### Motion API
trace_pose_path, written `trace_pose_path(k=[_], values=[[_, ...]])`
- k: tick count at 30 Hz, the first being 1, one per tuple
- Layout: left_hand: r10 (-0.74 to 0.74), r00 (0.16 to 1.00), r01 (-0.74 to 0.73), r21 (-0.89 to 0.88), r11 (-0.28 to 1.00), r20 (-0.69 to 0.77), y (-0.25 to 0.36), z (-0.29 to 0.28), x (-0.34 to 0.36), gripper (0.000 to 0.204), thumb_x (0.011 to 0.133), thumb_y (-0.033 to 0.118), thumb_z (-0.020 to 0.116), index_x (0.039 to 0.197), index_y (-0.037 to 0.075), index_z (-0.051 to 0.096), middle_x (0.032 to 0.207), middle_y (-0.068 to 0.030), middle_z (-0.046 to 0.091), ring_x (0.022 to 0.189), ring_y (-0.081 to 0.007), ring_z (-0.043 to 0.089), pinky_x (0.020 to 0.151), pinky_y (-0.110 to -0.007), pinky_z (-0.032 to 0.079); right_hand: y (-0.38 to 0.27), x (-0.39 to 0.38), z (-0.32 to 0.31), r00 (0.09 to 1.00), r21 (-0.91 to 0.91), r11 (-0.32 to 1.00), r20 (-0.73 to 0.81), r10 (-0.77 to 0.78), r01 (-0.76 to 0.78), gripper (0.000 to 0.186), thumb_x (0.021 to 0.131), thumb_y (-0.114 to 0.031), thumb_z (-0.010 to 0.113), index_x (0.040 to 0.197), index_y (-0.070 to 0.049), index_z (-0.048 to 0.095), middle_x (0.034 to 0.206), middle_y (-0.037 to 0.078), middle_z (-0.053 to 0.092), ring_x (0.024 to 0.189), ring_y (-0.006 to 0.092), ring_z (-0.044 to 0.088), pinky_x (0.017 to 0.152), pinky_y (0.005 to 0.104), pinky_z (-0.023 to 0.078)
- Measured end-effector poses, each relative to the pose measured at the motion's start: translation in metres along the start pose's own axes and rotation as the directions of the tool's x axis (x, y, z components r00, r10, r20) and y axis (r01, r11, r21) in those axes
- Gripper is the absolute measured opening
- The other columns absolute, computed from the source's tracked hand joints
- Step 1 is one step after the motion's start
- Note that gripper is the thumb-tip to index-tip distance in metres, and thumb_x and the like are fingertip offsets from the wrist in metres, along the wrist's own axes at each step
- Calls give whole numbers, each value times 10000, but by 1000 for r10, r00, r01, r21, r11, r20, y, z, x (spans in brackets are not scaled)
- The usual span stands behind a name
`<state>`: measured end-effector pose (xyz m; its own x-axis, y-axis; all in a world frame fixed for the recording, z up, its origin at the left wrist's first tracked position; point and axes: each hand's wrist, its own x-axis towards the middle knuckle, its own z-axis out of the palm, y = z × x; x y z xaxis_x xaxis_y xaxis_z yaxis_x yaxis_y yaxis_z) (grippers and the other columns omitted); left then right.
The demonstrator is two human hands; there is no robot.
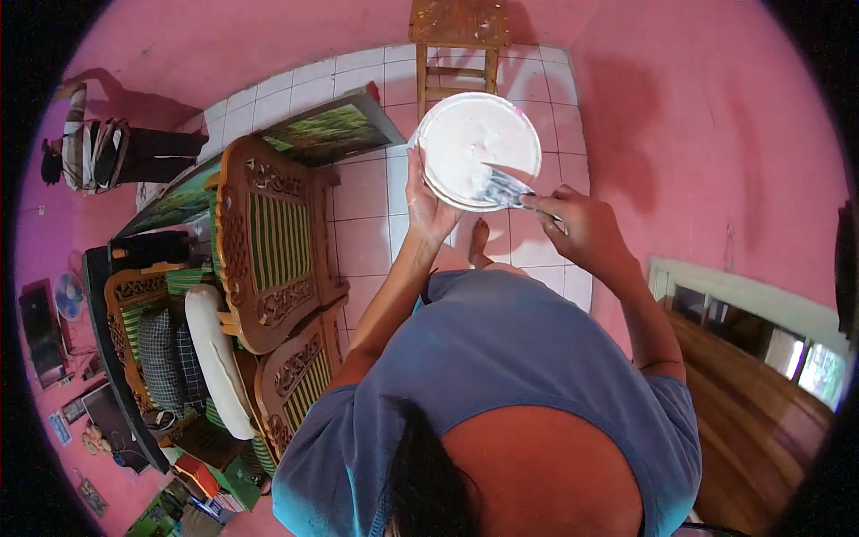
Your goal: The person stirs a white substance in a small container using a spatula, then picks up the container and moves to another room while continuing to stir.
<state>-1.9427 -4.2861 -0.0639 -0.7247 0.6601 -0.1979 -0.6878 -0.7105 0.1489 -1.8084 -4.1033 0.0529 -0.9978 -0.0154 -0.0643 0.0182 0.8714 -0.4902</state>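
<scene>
A round white tub (537, 148) of smooth white paste (461, 134) is held up in front of me, over the floor tiles. My left hand (429, 204) supports it from the lower left, with fingers along its side and the palm partly beneath. A putty knife (506, 188) is in my right hand (586, 228), fingers closed round its handle. Its white-smeared blade points left, over the near right part of the tub, against the paste or just above it; which, I cannot tell.
Ahead stands a paint-spotted wooden stool (461, 25) by the pink wall. Carved wooden chairs (277, 242) with striped panels and a framed picture (335, 130) crowd my left. A person (148, 154) in dark trousers is at far left. A wooden door (734, 403) is at lower right.
</scene>
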Motion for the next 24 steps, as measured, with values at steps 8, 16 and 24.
trace_pose_path(k=[8, 16, 24], values=[[21, 998, -21, 3, 1000, -65, 38, 9, 94, 614, 984, 554, 350, 1448, 153, 348, 1457, -113, 416, 1321, -323, 423, 1088, -530, 349, 33, 94, -18, 999, -114, 993, -41, 32, -37, 274, 887, -156, 591, 1148, -171, 672, 833, 96, 575, 662, 266, 611, 581, 384, 508], [-188, 957, 163, 125, 979, 222, 98, 11, 201, 638, 992, 555, 317, 1449, 110, 343, 1448, -137, 417, 1304, -324, 433, 1091, -499, 352, 24, 193, 2, 955, 103, 972, -191, 229, -212, 262, 907, -168, 587, 1153, -201, 672, 869, 98, 610, 742, 264, 632, 634, 389, 513], [-175, 982, 165, 121, 979, 73, 129, 34, 256, 659, 983, 574, 326, 1448, 107, 340, 1448, -157, 407, 1303, -328, 429, 1082, -524, 362, 30, 228, -28, 932, 43, 941, -132, 339, -336, 269, 897, -177, 601, 1156, -208, 667, 928, 87, 630, 739, 246, 660, 607, 359, 526]])
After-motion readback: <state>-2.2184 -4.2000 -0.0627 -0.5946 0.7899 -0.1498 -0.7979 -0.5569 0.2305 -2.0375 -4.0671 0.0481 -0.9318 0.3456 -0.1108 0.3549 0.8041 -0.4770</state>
